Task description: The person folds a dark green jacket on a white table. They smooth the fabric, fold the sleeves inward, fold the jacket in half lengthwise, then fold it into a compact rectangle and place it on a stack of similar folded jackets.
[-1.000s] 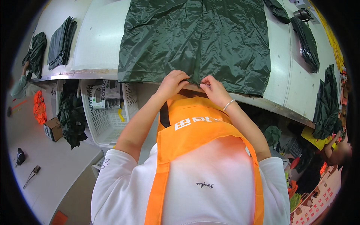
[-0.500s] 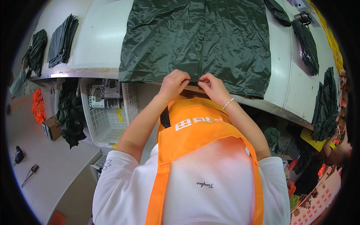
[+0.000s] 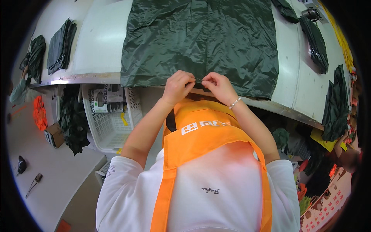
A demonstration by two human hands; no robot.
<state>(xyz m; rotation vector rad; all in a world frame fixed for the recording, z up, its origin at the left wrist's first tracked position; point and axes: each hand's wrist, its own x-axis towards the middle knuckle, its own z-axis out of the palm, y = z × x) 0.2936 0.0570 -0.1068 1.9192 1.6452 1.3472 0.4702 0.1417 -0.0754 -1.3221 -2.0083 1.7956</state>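
A dark green, shiny, wrinkled garment [image 3: 166, 46], with a seam down its middle, lies spread over the white table and reaches past its near edge. At the middle of its near hem, my left hand [image 3: 178, 86] has thumb and fingers pinched together on the cloth. Just to the right, my right hand [image 3: 220, 87] pinches the same hem close to the seam, with a small gap between the two hands. The fingertips partly hide the cloth between them. A beaded bracelet [image 3: 235, 103] circles my right wrist.
Folded dark green pieces [image 3: 62, 46] lie on the table [image 3: 96, 42] at the left; more bundles [image 3: 313, 44] lie at the right. Below the table's left edge stands a white plastic basket [image 3: 112, 133] with packages. A cardboard box [image 3: 55, 135] sits on the floor. Other people appear at both sides.
Both hands keep their pinch at the hem; my right hand has shifted slightly left. The garment's near edge has barely moved, and the whole view has turned a little.
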